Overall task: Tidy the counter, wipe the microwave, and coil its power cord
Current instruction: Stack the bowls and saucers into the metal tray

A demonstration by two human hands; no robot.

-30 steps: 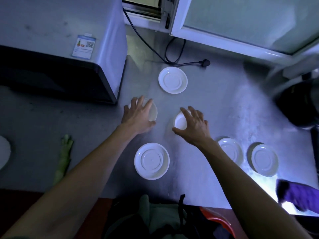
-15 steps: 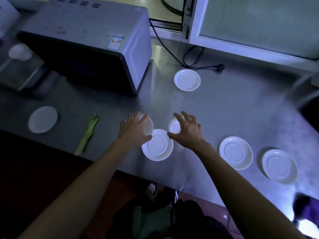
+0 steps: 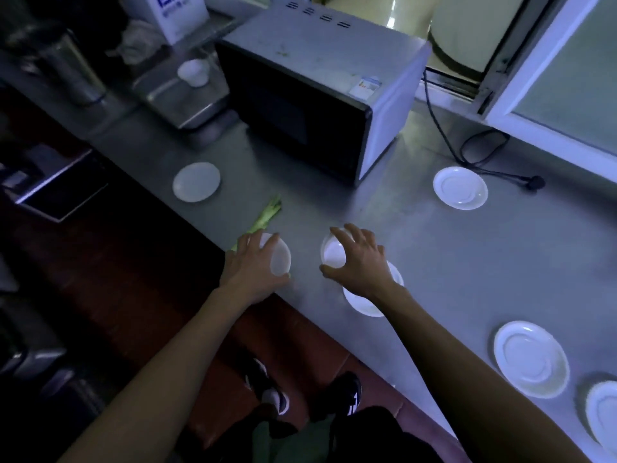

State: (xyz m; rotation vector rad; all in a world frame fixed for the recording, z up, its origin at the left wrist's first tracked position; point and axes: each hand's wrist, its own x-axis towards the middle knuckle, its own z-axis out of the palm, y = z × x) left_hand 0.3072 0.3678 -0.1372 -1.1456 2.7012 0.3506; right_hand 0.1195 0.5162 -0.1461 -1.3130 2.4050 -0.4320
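My left hand (image 3: 253, 269) grips a small white cup (image 3: 279, 259) from above, near the counter's front edge. My right hand (image 3: 362, 262) grips a second white cup (image 3: 334, 252) the same way, above a white saucer (image 3: 367, 304) partly hidden under my wrist. The grey microwave (image 3: 320, 95) with a dark door stands behind them. Its black power cord (image 3: 467, 155) trails loose over the steel counter (image 3: 467, 262) to a plug (image 3: 534, 183) at the right.
White saucers lie at back right (image 3: 460, 188), front right (image 3: 531, 359) and the right edge (image 3: 604, 412). A white round lid (image 3: 196, 182) and a green vegetable stalk (image 3: 267, 215) lie left of the hands. A steel tray with a white cup (image 3: 193, 72) sits beside the microwave.
Both hands have carried the two cups leftward along the counter, past the near saucer. The view has swung left, bringing the whole microwave and tray into sight.
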